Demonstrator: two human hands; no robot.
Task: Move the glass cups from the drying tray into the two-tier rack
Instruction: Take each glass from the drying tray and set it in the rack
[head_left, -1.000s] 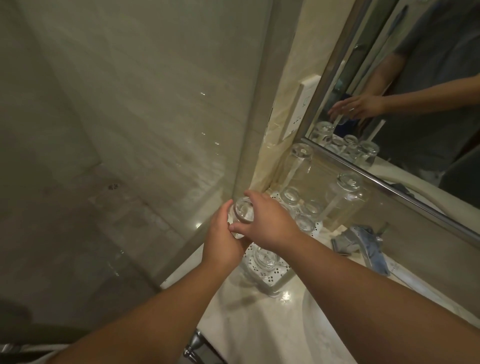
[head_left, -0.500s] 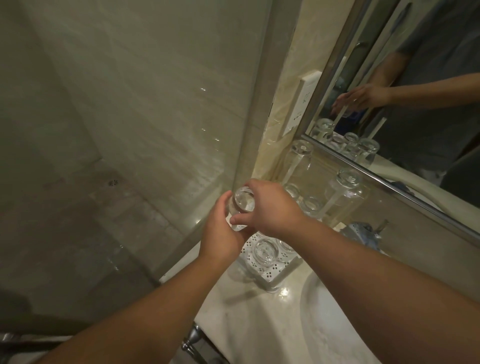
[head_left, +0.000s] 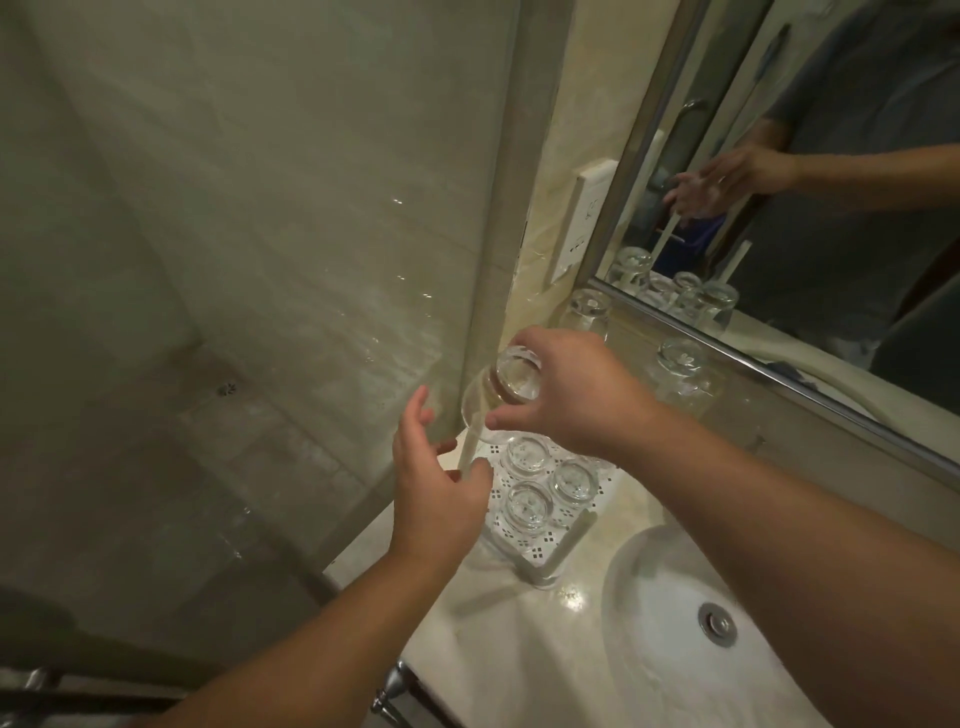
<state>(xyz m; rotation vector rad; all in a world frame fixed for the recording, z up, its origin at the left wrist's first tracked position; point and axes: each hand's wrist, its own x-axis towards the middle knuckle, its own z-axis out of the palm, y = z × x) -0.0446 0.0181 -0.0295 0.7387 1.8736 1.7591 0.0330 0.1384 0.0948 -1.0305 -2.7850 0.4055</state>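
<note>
My right hand (head_left: 576, 395) grips an upside-down glass cup (head_left: 506, 387) by its base, above a white peg (head_left: 467, 449) of the rack. My left hand (head_left: 436, 488) hovers just left of it, fingers relaxed, holding nothing. Below lies the white perforated drying tray (head_left: 540, 558) with three inverted cups (head_left: 530, 506) on it. Two more cups hang upside down on upper pegs: one at the back (head_left: 589, 312), one to the right (head_left: 683, 361).
The tray stands on a marble counter (head_left: 498, 639) beside a white basin (head_left: 675, 623) with a metal drain (head_left: 719, 623). A glass shower panel (head_left: 260, 260) rises on the left. A mirror (head_left: 831, 182) and a wall socket (head_left: 582, 218) are behind.
My right hand has lifted the cup higher and to the right, over a peg. My left hand has let go of the cup and dropped away to the left.
</note>
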